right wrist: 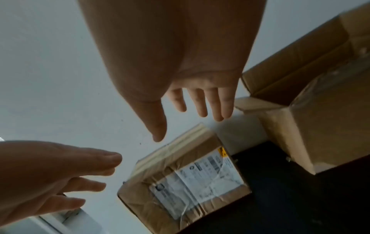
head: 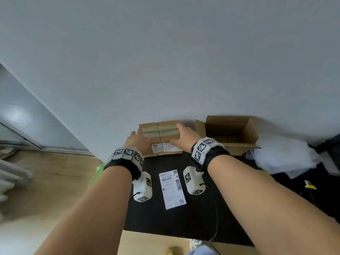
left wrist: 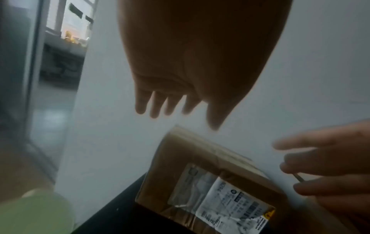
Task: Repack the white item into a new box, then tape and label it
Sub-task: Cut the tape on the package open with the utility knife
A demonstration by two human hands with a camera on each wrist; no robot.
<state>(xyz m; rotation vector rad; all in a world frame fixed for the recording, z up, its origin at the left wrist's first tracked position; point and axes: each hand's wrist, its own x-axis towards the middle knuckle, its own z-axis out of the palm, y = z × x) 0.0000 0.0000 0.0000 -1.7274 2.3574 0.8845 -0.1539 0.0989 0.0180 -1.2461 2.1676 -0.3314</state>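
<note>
Two cardboard boxes (head: 160, 133) (head: 230, 133), one loose label (head: 172, 188), two hands (head: 140, 142) (head: 181, 138), possibly one white bag (head: 283, 155).

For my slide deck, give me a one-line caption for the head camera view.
Both open hands, left hand and right hand, reach for the taped old box beside the open new box.

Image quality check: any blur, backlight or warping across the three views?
Head: wide-angle bend at the edges, taped box fairly sharp. Left wrist: left hand backlit and dark, right hand smeared. Right wrist: soft throughout, open box blurred.
</note>
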